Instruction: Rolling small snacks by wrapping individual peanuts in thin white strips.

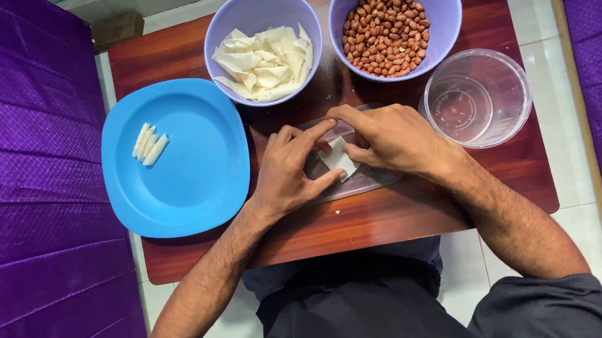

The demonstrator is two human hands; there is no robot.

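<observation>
1. Nearest the camera: your dark-clothed lap, pressed close to the near edge of the low wooden table (403,218); your forearms cross that edge.
2. Your left hand (288,170) and right hand (391,138) meet at table centre, fingertips pinched on a small white pastry square (337,158). Both hands are closed on it.
3. The square sits over a clear plastic lid (365,178), flat and glossy, lying on the wood.
4. Left of your hands: a blue plate (196,183), smooth, rounded-square, overhanging the table's left edge. Four small white rolled pieces (148,144) lie side by side near its left rim; the rest of its surface is bare.
5. Far side: a lilac bowl of white pastry sheets (265,62), thin and crumpled, and a lilac bowl of peanuts (387,32), red-brown skins.
6. Right: a clear round container (476,97), near the table's right edge.
7. Quilted purple fabric (26,174) flanks both sides, close to the table.
</observation>
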